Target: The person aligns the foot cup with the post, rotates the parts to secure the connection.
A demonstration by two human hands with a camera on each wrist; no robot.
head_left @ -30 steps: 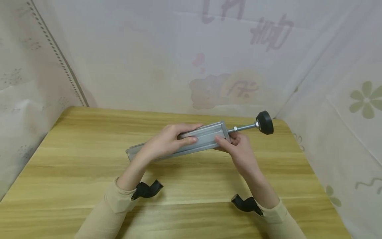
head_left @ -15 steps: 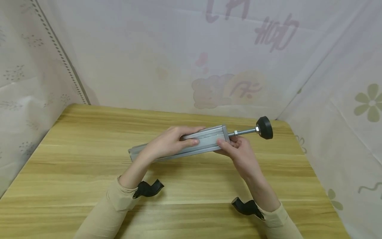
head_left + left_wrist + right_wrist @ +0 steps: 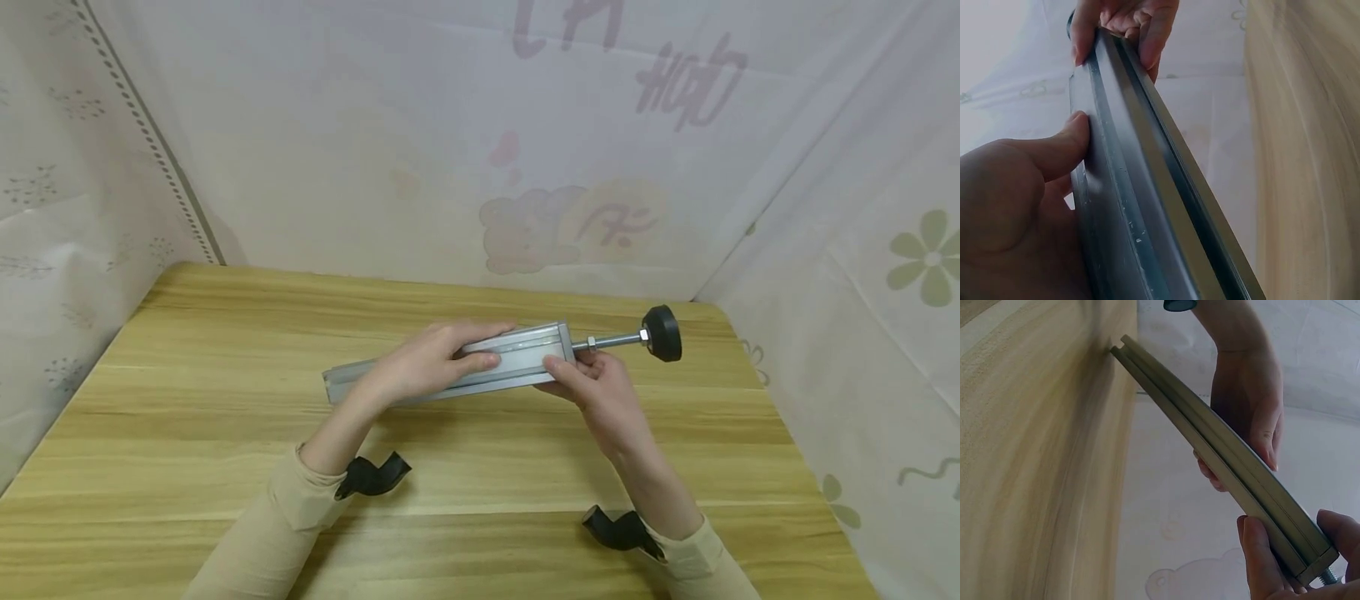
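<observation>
A grey slotted aluminium profile is held in both hands above the table, nearly level with its right end a little higher. From its right end cap sticks a threaded rod with nuts, ending in a black levelling foot. My left hand grips the profile near its middle, thumb on the near face and fingers over the top. My right hand grips the profile by the end cap, thumb in front and fingers behind and below. In the right wrist view the slotted underside of the profile shows between both hands.
The wood-grain table spreads beneath the hands. Pale printed cloth stands behind it and along both sides. A black curved piece shows at each sleeve cuff, one on the left wrist and one on the right.
The profile's right end and the levelling foot have sunk slightly, so the profile lies closer to level. Both hands keep their grip; the head view has shifted a little.
</observation>
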